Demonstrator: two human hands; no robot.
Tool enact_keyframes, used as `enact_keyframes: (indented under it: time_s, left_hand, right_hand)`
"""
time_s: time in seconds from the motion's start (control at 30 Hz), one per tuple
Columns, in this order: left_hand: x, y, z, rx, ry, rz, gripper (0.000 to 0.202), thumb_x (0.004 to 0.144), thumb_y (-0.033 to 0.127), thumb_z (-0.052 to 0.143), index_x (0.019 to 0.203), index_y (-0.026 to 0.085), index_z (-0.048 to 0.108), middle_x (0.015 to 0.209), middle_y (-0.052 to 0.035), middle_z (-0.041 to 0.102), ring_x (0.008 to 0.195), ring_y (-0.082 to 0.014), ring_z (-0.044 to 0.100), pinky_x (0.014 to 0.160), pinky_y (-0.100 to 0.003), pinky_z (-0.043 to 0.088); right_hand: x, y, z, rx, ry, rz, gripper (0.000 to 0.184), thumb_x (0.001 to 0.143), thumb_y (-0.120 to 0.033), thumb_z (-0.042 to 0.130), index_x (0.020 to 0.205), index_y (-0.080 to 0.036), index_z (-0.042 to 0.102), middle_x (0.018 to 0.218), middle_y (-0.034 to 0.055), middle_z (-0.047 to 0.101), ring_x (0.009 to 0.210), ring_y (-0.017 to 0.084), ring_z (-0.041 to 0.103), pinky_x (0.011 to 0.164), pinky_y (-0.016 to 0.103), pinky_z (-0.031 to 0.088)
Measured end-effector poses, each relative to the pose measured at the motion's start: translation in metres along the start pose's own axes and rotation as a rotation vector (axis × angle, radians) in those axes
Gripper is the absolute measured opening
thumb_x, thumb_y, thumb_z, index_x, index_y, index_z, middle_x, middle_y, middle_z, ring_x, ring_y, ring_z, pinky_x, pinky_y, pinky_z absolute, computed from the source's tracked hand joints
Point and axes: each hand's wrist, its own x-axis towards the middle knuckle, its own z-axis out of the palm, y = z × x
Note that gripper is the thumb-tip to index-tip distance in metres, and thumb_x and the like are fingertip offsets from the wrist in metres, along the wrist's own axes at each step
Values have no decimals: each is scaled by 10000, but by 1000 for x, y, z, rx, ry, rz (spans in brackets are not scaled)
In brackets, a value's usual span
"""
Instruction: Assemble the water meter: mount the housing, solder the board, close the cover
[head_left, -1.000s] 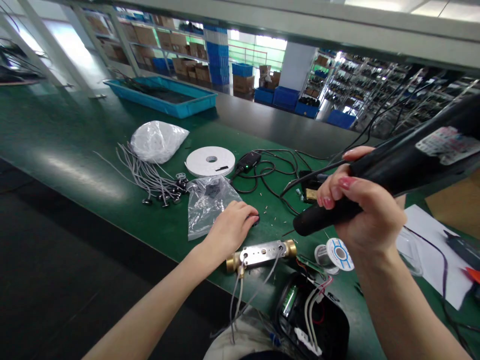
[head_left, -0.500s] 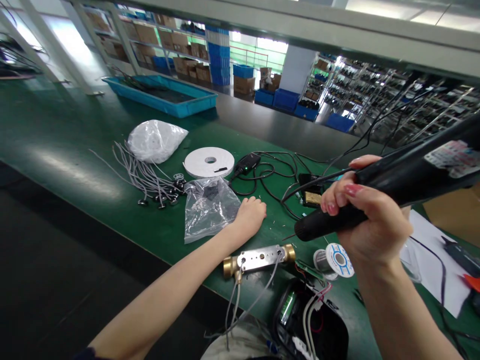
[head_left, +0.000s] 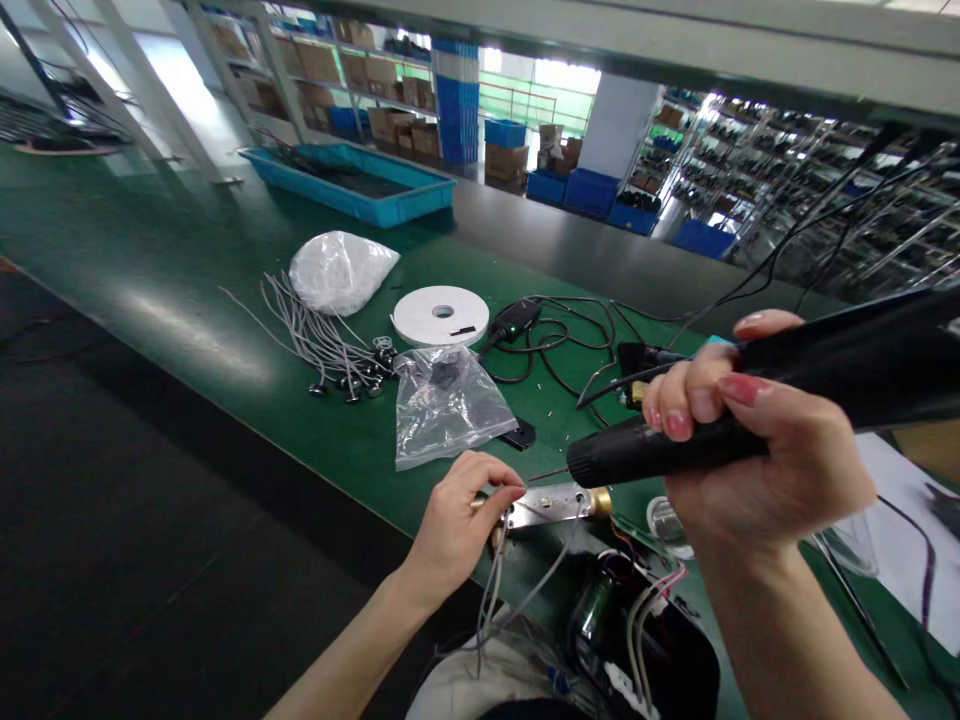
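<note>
My right hand is closed around the handle of a black hot-air gun, held above the green bench with its nozzle pointing left. Below the nozzle lies a brass fitting with a steel plate, grey wires hanging from it. My left hand pinches the left end of that fitting, where the wires leave it. A small black part rests on the bench just beyond, beside a clear plastic bag.
On the green bench are a white tape roll, a bundle of grey sensor leads, a white bag, a black adapter with tangled cables, a black housing near the front edge, and a blue tray far back.
My left hand left the bench beside the bag and came back toward me, taking hold of the fitting's left end. The hot-air gun's nozzle dropped closer to the fitting.
</note>
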Motion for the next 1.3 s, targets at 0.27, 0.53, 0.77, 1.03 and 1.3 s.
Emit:
enact_keyframes:
  time_s: [0.27,0.53,0.77,1.03,1.3]
  left_hand:
    - [-5,3,-3,29,49,39,79,848,203,582,773,197,605,786,8,585,794,-136,547,738,-254,426]
    - [-8,0,-2,86,74,66,80,854,205,580,779,190,604,791,6,596,801,-139,548,756,-265,416]
    - [-11,0,0,112,97,94,116,870,236,561,773,183,600,768,3,598,772,-141,552,722,-270,427]
    - [-9,-11,-2,239,27,183,85,854,212,584,814,200,658,813,-14,638,824,-166,546,767,-320,448]
    - [-15,-1,-8,287,71,192,149,879,155,523,953,197,646,890,-34,630,863,-163,555,771,-317,496]
  right_hand:
    - [-5,5,2,31,-27,2,222,684,-80,476,864,-202,519,500,-60,477,395,91,441,440,240,369]
    - [-7,5,5,45,-15,17,215,676,-81,473,850,-200,517,497,-60,473,390,85,426,431,234,362]
    - [-10,9,4,32,15,28,203,676,-91,490,845,-199,521,500,-61,477,395,86,429,428,236,364]
    - [-19,34,1,5,-68,62,227,711,-110,564,917,-202,535,568,-62,510,426,91,480,440,244,389]
    - [-25,45,3,-30,-120,91,224,720,-126,581,928,-204,554,573,-65,527,438,90,489,446,242,404]
